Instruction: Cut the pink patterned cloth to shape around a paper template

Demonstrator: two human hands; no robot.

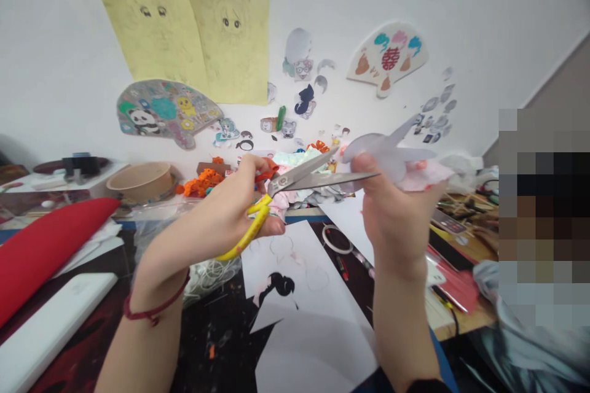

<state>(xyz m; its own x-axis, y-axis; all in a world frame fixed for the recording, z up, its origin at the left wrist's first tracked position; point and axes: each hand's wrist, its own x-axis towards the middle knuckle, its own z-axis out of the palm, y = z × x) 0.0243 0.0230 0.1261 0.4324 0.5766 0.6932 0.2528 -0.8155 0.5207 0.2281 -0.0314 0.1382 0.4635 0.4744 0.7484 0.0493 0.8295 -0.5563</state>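
Note:
My left hand [230,202] is closed around the handles of a pair of scissors [304,178] with a yellow and a red-orange grip. The scissor blades stand apart and point right, the lower one passing close to my right thumb. Raised on the right, my right hand [396,209] pinches a piece of white paper [375,150] with narrow strips sticking out to the right. A pinkish sheet [426,175] shows behind that hand. Below both hands, a white sheet [299,264] on the dark table bears pencil outlines and a black-and-pink cutout figure [279,285].
A tape roll [338,239] and a red pen [342,268] lie beside the sheet. To the left are a white box [59,325], a red object [50,245] and a round tan container [142,181]. Orange scraps [203,183] and crumpled paper sit by the wall. A person is at the far right.

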